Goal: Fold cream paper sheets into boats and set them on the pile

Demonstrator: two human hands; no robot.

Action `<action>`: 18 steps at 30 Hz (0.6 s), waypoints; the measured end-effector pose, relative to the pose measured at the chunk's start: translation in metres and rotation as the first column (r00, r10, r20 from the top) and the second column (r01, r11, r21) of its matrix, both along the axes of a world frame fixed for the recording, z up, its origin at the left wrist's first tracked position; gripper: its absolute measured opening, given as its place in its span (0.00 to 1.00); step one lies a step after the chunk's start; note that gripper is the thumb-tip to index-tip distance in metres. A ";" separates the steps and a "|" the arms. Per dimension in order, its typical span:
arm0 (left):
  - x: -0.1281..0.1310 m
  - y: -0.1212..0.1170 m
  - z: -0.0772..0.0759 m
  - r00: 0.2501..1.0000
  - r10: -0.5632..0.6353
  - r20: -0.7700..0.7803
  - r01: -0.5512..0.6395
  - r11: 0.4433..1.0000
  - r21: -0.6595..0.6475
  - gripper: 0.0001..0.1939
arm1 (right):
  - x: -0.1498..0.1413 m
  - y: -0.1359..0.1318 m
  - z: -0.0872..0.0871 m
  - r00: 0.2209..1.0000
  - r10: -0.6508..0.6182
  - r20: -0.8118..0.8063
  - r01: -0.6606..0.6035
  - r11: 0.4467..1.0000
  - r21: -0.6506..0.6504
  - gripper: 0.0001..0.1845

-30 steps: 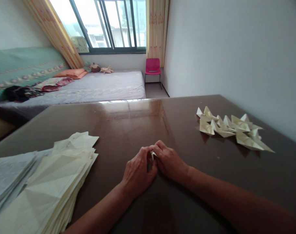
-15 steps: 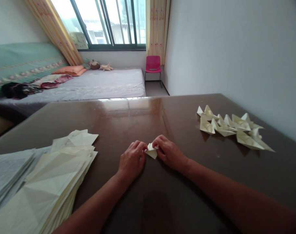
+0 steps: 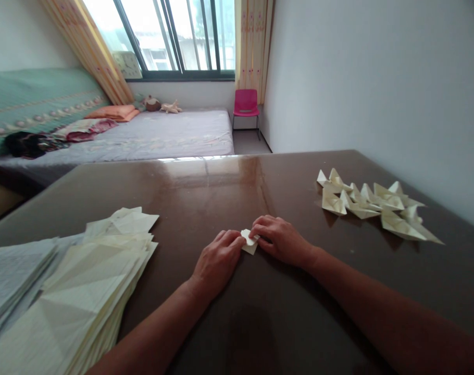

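A small folded piece of cream paper (image 3: 249, 250) lies at the middle of the brown table, between my hands. My left hand (image 3: 220, 258) has its thumb and fingers closed on the paper's left side. On its right side, my right hand (image 3: 279, 239) pinches the paper with thumb and fingertips. Both hands rest low on the tabletop, and the fingers partly hide the paper's edges. Several folded paper boats (image 3: 364, 203) stand grouped at the right of the table. To the left lies a stack of creased cream paper sheets (image 3: 80, 291).
Beside the cream stack is a pile of greyish paper sheets (image 3: 14, 273). The glossy brown table (image 3: 206, 192) reaches to a wall at the right. Beyond it are a bed (image 3: 174, 133), a pink chair (image 3: 246, 102) and a window.
The paper now lies flatter against the table, with a flap pressed down. My left hand has shifted slightly right and its fingers are straighter; my right hand has moved slightly right.
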State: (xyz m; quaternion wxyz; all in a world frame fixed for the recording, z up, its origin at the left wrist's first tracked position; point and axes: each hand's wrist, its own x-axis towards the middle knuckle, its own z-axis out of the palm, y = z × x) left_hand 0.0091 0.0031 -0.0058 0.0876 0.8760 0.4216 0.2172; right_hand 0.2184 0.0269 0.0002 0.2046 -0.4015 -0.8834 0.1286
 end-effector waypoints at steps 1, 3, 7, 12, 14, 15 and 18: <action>-0.001 0.000 0.000 1.000 -0.020 -0.019 0.020 1.000 0.008 0.12 | 0.003 0.002 0.002 0.999 0.032 0.035 -0.032 0.999 0.012 0.08; -0.002 0.000 0.001 0.997 -0.045 -0.068 0.046 0.999 0.023 0.11 | 0.009 0.005 0.005 0.992 0.086 0.093 -0.089 0.996 0.032 0.09; -0.003 -0.003 0.003 0.980 -0.076 -0.183 0.087 0.995 0.050 0.09 | 0.012 0.003 0.010 0.974 0.136 0.182 -0.149 0.987 0.061 0.10; 0.001 -0.011 0.007 0.945 -0.044 -0.324 0.070 0.995 0.071 0.12 | 0.007 -0.004 0.018 0.961 0.145 0.236 -0.167 0.983 0.078 0.10; 0.004 -0.016 0.008 0.926 -0.013 -0.376 0.056 0.993 0.103 0.15 | 0.004 -0.007 0.021 0.951 0.141 0.275 -0.170 0.982 0.083 0.11; 0.005 -0.018 0.008 0.918 0.000 -0.396 0.050 0.992 0.115 0.16 | 0.002 -0.010 0.021 0.944 0.139 0.298 -0.172 0.981 0.089 0.12; 0.009 -0.024 0.004 0.909 0.022 -0.417 0.048 0.986 0.158 0.17 | -0.006 -0.022 0.019 0.920 0.095 0.381 -0.156 0.979 0.132 0.14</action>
